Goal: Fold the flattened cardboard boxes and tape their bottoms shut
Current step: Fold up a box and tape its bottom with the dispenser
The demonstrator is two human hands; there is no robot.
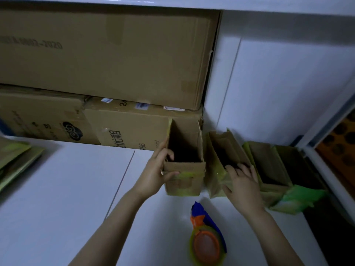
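Against the stacked cartons (124,131), sets a folded small box (184,181) into the row: left hand (155,173) clamped on its near corner, right hand (242,179) hooked over the neighbouring box (214,175). Next likely needs releasing both, then fetching a flattened box (17,158).

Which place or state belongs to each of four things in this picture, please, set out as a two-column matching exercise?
1. left hand
2. right hand
3. tape dispenser
4. flattened boxes

A. lie stacked at the far left edge
B. grips the near left corner of the open box
C. lies on the white surface, nearest the person
D. holds the rim of the second box

Pairs: 1-B, 2-D, 3-C, 4-A
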